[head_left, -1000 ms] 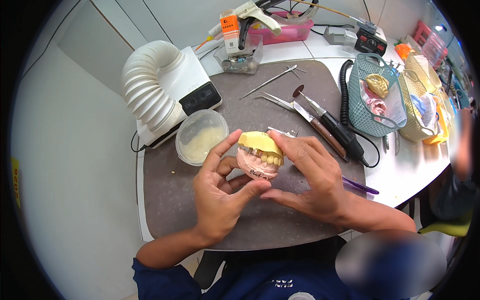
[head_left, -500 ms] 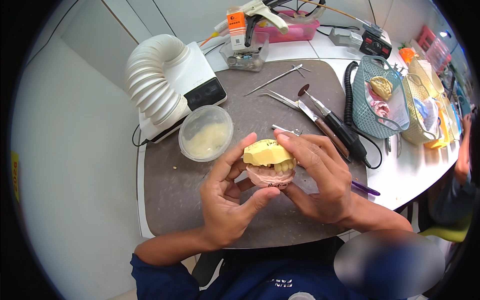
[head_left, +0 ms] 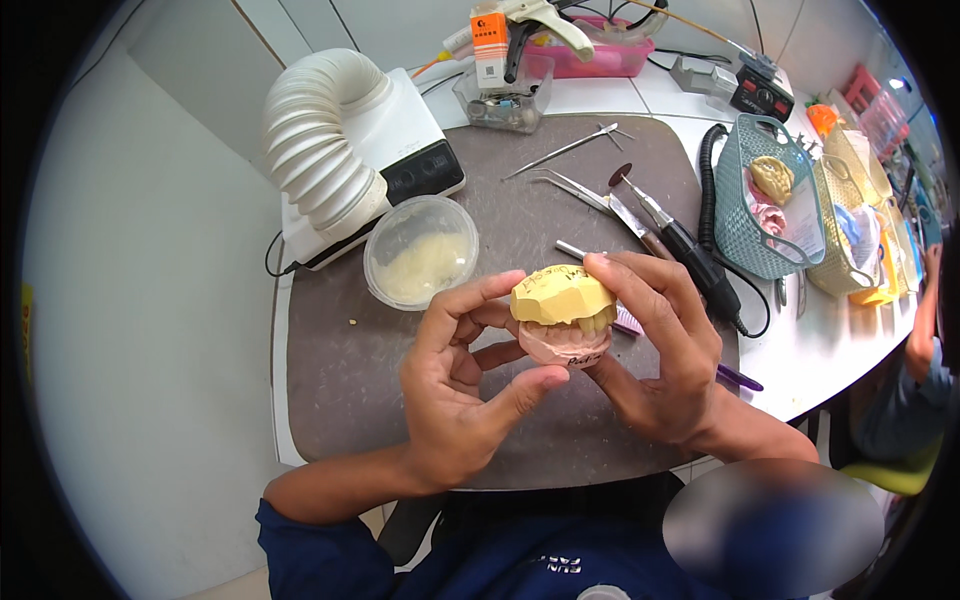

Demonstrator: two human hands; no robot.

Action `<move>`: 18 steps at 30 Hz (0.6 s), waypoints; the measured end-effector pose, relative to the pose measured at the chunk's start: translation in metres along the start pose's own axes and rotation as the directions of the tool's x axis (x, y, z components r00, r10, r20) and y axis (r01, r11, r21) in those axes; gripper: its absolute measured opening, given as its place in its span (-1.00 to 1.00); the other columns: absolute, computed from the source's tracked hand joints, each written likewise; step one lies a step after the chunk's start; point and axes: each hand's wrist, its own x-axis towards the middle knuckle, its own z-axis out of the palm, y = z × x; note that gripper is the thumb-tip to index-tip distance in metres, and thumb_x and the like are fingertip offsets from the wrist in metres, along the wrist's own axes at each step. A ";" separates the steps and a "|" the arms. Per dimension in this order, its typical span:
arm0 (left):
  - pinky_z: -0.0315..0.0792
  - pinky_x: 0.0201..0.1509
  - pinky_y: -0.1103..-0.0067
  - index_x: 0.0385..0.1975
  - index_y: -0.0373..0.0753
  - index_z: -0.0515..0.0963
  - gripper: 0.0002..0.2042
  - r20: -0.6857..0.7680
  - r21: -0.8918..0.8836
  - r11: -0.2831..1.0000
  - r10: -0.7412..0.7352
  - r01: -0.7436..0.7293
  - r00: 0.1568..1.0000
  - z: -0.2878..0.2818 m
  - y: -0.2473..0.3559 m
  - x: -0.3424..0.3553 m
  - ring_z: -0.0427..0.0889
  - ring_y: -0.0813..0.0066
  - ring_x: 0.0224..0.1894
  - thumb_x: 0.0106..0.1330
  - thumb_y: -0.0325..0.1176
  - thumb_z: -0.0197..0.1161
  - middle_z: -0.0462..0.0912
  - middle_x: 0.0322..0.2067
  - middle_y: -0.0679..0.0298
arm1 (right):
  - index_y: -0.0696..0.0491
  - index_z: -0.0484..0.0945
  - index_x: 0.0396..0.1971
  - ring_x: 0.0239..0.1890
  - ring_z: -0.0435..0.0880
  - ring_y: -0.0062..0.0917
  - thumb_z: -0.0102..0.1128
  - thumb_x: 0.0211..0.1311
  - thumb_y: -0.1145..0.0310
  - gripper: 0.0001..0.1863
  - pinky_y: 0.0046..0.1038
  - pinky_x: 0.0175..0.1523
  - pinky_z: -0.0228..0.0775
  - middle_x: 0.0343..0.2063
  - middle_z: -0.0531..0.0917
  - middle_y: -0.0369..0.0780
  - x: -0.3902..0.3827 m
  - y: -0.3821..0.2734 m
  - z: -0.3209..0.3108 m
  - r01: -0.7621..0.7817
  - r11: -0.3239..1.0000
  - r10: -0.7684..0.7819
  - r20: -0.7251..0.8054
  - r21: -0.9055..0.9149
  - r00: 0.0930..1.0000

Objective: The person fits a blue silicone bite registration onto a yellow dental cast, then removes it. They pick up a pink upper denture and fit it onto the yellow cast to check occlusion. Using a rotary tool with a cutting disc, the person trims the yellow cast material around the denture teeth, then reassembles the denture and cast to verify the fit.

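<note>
A dental model in two halves is held up above the mat, a yellow plaster upper cast [head_left: 563, 297] resting on a pink plaster lower cast [head_left: 562, 345]. Teeth show along the line where they meet, and handwriting marks both halves. My left hand [head_left: 455, 375] grips from the left, index fingertip at the yellow cast's edge and thumb at the bottom of the pink one. On the other side, my right hand [head_left: 668, 350] has its fingers on top of the yellow cast and its thumb under the pink one. The model's back is hidden.
A round tub [head_left: 421, 253] of pale material lies left, near a white hose unit [head_left: 330, 150]. Behind my right hand are a black rotary handpiece [head_left: 693, 262], tweezers [head_left: 575, 190] and a metal tool [head_left: 565, 151]. Baskets [head_left: 765, 195] stand right; a person's arm [head_left: 922, 310] shows beyond.
The dental model has shifted slightly right and tipped, so more of the yellow cast's written top shows. My right hand has moved a little right with it. The whole view has shifted slightly.
</note>
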 end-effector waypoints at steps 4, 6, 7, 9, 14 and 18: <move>0.57 0.16 0.47 0.23 -0.37 0.29 -0.31 0.013 0.039 0.999 0.005 -0.006 1.000 -0.003 -0.001 0.000 0.59 0.47 0.03 0.09 -0.55 0.51 0.54 -0.06 0.16 | 0.15 0.47 0.20 0.01 0.63 -0.21 0.47 -0.18 0.64 -0.22 -0.34 0.04 0.53 0.01 0.56 -0.02 0.001 0.000 -0.001 -0.005 1.000 0.005 0.023 0.020 1.000; 0.58 0.15 0.47 0.22 -0.36 0.30 -0.32 0.016 0.048 0.999 0.014 -0.015 1.000 -0.003 -0.001 0.000 0.60 0.48 0.02 0.09 -0.54 0.51 0.54 -0.06 0.16 | 0.15 0.47 0.20 0.01 0.63 -0.21 0.47 -0.18 0.63 -0.23 -0.35 0.04 0.53 0.01 0.56 -0.02 0.000 0.000 -0.001 -0.007 0.999 0.007 0.024 0.033 1.000; 0.58 0.15 0.47 0.21 -0.36 0.30 -0.32 0.018 0.054 0.998 0.021 -0.022 1.000 -0.003 -0.001 0.000 0.60 0.48 0.02 0.09 -0.54 0.52 0.54 -0.05 0.16 | 0.15 0.47 0.20 0.01 0.63 -0.21 0.47 -0.18 0.63 -0.22 -0.35 0.04 0.54 0.01 0.56 -0.02 0.000 0.000 -0.001 -0.009 0.999 0.008 0.022 0.032 1.000; 0.58 0.15 0.47 0.21 -0.35 0.31 -0.33 0.017 0.054 0.998 0.022 -0.023 1.000 -0.003 0.000 0.000 0.60 0.48 0.02 0.09 -0.54 0.52 0.55 -0.04 0.15 | 0.15 0.47 0.20 0.01 0.63 -0.22 0.47 -0.19 0.63 -0.22 -0.35 0.04 0.54 0.01 0.57 -0.03 0.000 -0.001 -0.001 -0.011 0.999 0.011 0.017 0.032 1.000; 0.59 0.15 0.45 0.19 -0.35 0.32 -0.34 0.028 0.067 0.997 0.044 -0.046 0.999 -0.004 -0.003 -0.001 0.59 0.47 0.03 0.08 -0.55 0.51 0.53 0.01 0.14 | 0.14 0.48 0.19 0.01 0.63 -0.24 0.48 -0.20 0.65 -0.22 -0.36 0.03 0.54 0.01 0.57 -0.05 0.000 0.000 0.000 0.013 0.999 -0.013 -0.005 0.032 1.000; 0.60 0.15 0.43 0.18 -0.35 0.32 -0.34 0.044 0.087 0.993 0.077 -0.081 0.996 -0.005 -0.004 -0.001 0.58 0.46 0.04 0.07 -0.57 0.51 0.51 0.04 0.12 | 0.13 0.49 0.19 0.01 0.63 -0.25 0.48 -0.21 0.66 -0.22 -0.36 0.03 0.54 0.02 0.58 -0.05 -0.001 0.002 0.002 0.040 0.999 -0.040 -0.028 0.025 0.999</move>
